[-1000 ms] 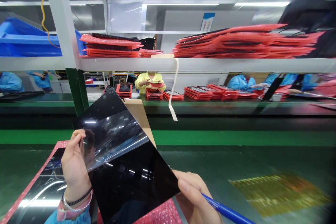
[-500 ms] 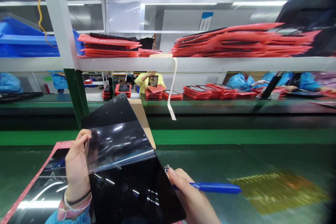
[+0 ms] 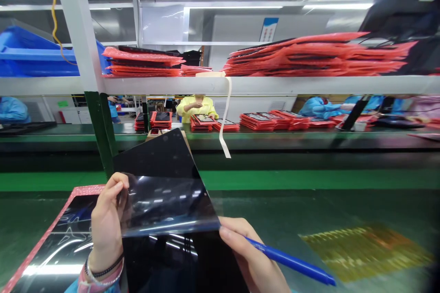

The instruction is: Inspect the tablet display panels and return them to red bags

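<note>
My left hand (image 3: 106,224) grips the left edge of a glossy black panel (image 3: 165,192) with a clear film partly lifted from its face. The panel stands tilted up in front of me. My right hand (image 3: 250,261) pinches the panel's right edge and also holds a blue pen (image 3: 292,263) that points right. Another black panel (image 3: 58,247) lies on pink bubble wrap at lower left, under my left wrist.
A green conveyor belt (image 3: 309,210) runs across in front, with a yellowish patch (image 3: 364,249) at right. The white shelf (image 3: 240,84) above carries stacks of red bubble-wrap bags (image 3: 319,55) and a blue bin (image 3: 34,55). People in blue and yellow work behind it.
The panel has turned clockwise and dropped lower in my hands. The lifted film's edge has moved down the face. My right hand shifted along the right edge, the pen swinging downward.
</note>
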Motion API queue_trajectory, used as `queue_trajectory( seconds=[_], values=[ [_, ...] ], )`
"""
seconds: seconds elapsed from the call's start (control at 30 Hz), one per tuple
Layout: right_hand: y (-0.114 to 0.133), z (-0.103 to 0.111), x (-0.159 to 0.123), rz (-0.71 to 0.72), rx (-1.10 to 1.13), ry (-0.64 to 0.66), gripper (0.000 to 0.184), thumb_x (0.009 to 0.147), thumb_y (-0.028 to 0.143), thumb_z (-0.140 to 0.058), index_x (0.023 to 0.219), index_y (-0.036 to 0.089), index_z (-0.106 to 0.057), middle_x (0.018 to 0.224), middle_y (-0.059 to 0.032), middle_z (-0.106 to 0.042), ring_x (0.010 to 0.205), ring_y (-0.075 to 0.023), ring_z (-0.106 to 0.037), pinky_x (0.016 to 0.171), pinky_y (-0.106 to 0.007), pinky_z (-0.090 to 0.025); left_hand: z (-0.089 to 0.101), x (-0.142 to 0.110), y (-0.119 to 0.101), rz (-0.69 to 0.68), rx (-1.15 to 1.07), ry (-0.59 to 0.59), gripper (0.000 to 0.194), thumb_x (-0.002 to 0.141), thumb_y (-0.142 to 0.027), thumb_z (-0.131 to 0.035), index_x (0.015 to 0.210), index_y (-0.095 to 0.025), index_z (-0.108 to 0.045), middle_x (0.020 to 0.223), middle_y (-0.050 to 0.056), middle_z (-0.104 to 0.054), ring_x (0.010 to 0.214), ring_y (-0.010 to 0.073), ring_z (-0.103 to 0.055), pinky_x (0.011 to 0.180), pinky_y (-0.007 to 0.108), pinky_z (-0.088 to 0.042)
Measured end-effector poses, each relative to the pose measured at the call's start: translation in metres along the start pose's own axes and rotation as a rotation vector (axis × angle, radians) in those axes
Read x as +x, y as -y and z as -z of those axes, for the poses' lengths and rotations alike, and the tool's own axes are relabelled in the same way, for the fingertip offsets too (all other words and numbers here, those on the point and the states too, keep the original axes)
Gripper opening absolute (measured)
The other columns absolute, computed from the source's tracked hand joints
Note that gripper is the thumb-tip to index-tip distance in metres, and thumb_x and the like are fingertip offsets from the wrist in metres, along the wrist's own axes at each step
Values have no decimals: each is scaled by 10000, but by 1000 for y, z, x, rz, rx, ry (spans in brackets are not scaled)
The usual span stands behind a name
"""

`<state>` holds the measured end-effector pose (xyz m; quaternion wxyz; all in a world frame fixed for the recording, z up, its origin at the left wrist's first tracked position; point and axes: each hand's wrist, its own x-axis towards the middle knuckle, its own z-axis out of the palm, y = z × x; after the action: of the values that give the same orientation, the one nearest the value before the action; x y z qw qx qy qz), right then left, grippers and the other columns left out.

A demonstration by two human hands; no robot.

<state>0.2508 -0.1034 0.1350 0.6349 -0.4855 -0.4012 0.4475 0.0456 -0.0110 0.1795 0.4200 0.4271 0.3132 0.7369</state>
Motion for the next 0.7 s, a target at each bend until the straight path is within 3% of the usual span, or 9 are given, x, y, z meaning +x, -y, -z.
queue_trajectory(
  seconds=[0.17, 0.3, 0.43, 0.6, 0.7],
  values=[
    [7, -5, -3, -10, 24, -35, 478, 571, 672, -762, 812, 260, -788, 946, -73, -738, 1054, -361, -596, 954, -490, -404, 1, -13, 0, -32, -2, 58, 208, 665, -356, -657, 534, -199, -618, 632, 6, -543, 629, 145, -478, 533, 227, -398],
    [11, -8, -8, 60, 1, -78, 458, 562, 570, -824, 930, 302, -776, 973, -47, -730, 1007, -313, -619, 898, -427, -457, -2, -19, -2, 6, 5, 107, 292, 739, -422, -571, 569, -198, -649, 669, 46, -584, 684, 197, -527, 593, 278, -432],
    [20, -16, -9, 64, 71, 155, 403, 571, 475, -838, 925, 292, -775, 769, -20, -722, 722, -229, -645, 713, -348, -528, -5, -22, -1, 49, -1, 100, 291, 733, -461, -533, 610, -213, -622, 711, 65, -611, 713, 249, -553, 625, 350, -454],
    [24, -20, -5, 57, 109, 275, 359, 606, 332, -811, 956, 270, -761, 755, -6, -709, 698, -205, -652, 661, -306, -524, -2, -21, 4, 101, -43, 93, 283, 713, -470, -552, 611, -211, -602, 764, 75, -654, 736, 255, -557, 653, 355, -447],
    [16, -16, -3, 71, 125, 339, 421, 636, 325, -793, 1048, 266, -731, 787, -13, -712, 711, -213, -667, 683, -325, -531, 0, -21, 5, 79, -55, 98, 277, 714, -459, -563, 605, -209, -612, 751, 57, -655, 721, 238, -561, 622, 329, -430]
  ],
)
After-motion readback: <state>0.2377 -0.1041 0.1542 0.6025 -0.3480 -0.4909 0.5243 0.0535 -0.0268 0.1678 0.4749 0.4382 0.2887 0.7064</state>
